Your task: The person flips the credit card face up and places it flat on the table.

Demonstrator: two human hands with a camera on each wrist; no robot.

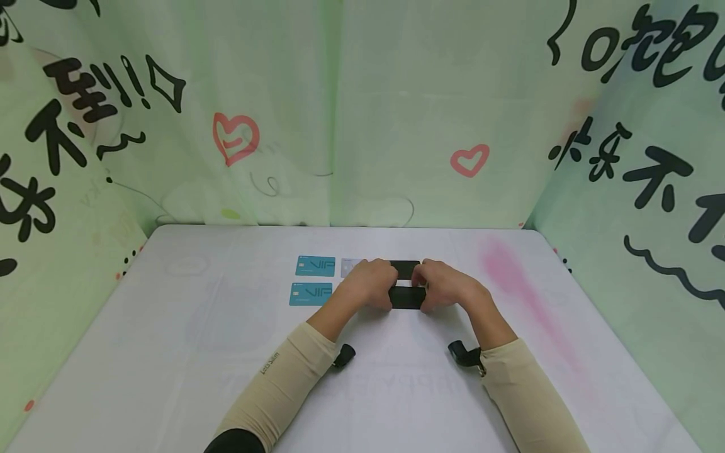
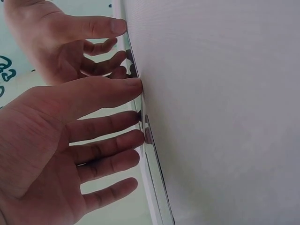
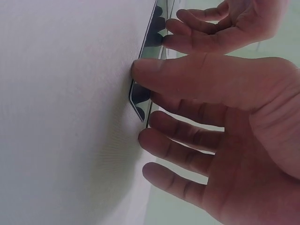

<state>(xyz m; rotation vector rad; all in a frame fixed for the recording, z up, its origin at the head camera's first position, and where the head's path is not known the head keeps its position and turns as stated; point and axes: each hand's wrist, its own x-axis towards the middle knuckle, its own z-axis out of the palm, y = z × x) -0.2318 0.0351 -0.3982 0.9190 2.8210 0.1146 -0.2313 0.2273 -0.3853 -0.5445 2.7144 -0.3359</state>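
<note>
A black card [image 1: 408, 298] lies flat on the table between my two hands. At its left end my left hand [image 1: 375, 282] pinches it with thumb and fingers. My right hand [image 1: 447, 284] pinches the opposite end, its thumb [image 3: 150, 71] at the near edge. Just beyond lies a second black card [image 1: 404, 269], its ends partly covered by my hands. In the left wrist view, the shiny edge of another flat piece [image 2: 158, 180] runs beside my left fingers; its face is hidden. A pale card [image 1: 348, 267] shows partly behind my left hand.
Left of my hands, two blue VIP cards lie flat, a far one [image 1: 314, 266] and a near one [image 1: 311, 294]. They rest on a white table [image 1: 226, 352]. A pale green curtain [image 1: 385, 113] with black writing and red hearts stands around the back and sides.
</note>
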